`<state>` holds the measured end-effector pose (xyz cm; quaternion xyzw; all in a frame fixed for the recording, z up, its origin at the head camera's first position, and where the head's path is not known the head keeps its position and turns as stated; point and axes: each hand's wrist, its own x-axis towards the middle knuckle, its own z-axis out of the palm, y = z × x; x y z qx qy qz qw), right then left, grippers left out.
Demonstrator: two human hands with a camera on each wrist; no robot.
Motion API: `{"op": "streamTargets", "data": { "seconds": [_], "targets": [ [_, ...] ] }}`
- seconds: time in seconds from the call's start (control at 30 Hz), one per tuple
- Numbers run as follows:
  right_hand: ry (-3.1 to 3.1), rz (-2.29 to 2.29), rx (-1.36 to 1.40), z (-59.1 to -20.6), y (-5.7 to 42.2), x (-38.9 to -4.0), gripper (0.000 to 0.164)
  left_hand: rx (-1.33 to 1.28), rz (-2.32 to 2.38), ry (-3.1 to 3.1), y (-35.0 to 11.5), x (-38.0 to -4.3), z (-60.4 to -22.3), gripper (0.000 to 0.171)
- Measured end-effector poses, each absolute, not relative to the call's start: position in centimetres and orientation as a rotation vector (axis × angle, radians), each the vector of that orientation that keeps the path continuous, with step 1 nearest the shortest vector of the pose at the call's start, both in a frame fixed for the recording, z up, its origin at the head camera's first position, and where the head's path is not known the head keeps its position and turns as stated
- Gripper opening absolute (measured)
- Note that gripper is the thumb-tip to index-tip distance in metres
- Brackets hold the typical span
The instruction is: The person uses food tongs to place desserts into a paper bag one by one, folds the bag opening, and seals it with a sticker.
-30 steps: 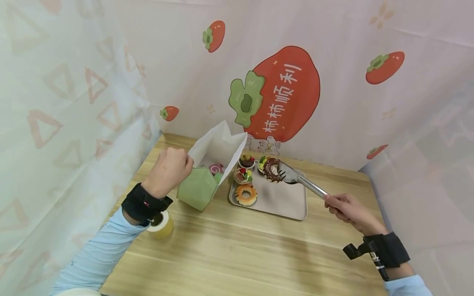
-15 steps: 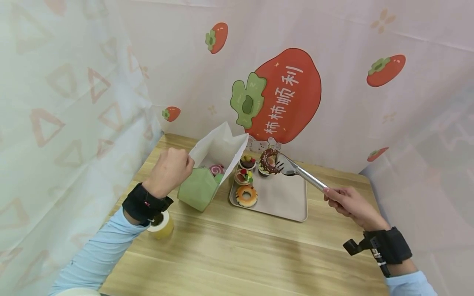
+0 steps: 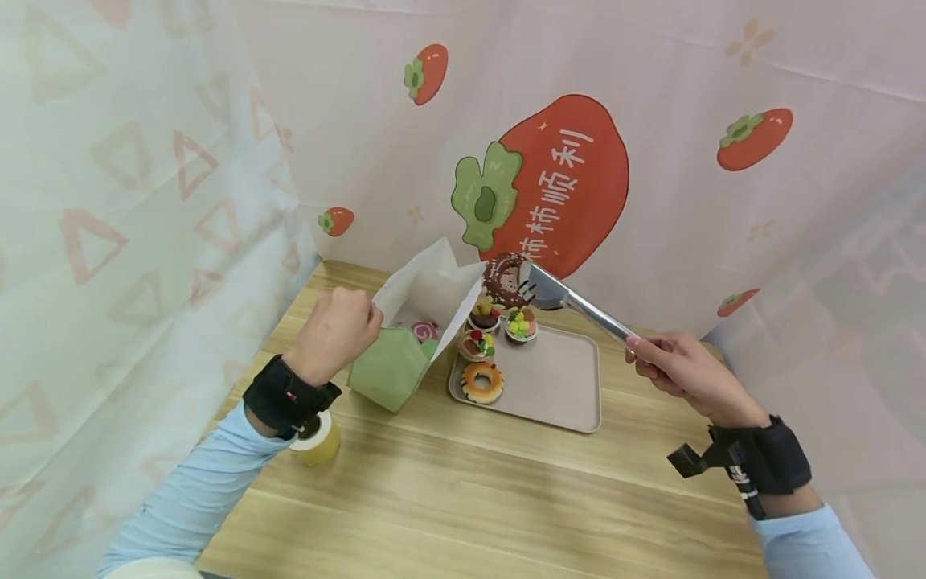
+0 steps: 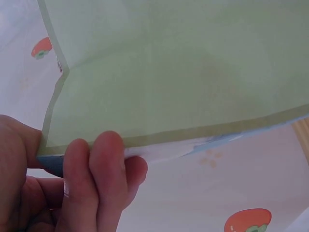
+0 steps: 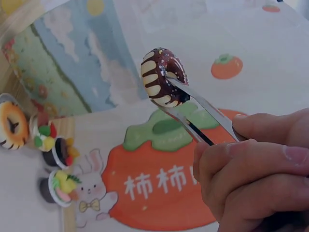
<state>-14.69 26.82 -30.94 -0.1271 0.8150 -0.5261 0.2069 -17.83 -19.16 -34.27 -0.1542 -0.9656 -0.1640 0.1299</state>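
My left hand (image 3: 338,331) pinches the rim of a paper bag (image 3: 387,368), green outside and white inside, which leans open to the right; a pink swirl item (image 3: 424,330) lies within. The left wrist view shows fingertips (image 4: 108,152) over the bag's edge. My right hand (image 3: 683,371) grips metal tongs (image 3: 596,315). Their tips clamp a chocolate doughnut (image 5: 161,79) with sprinkles, raised in the air by the bag's right edge, above the tray (image 3: 557,386). On that tray are a plain ring doughnut (image 3: 481,383) and fruit-topped cups, one being a cupcake (image 3: 520,326).
A yellow tape roll (image 3: 316,441) stands on the wooden table (image 3: 463,498) beneath my left wrist. Printed cloth walls (image 3: 665,201) enclose the table at the back and both sides. Two more fruit cups (image 3: 477,345) stand along the tray's left side.
The tongs have lifted the chocolate doughnut off the tray's back area and carried it up and left toward the bag, uncovering the cupcake. My left hand and the bag have barely moved.
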Motion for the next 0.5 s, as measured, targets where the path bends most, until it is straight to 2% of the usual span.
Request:
{"op": "streamTargets", "data": {
  "seconds": [0.23,0.5],
  "targets": [
    [2.315,-1.350,-0.341,-29.3,23.5,-16.0,0.037,-0.438,-0.470,-2.807,-19.1,-17.8,-34.3,0.037],
    [2.365,-1.180,-0.390,-28.4,20.0,-17.7,0.035,-0.439,-0.476,-2.794,-19.1,-17.7,-34.2,0.039]
  ]
}}
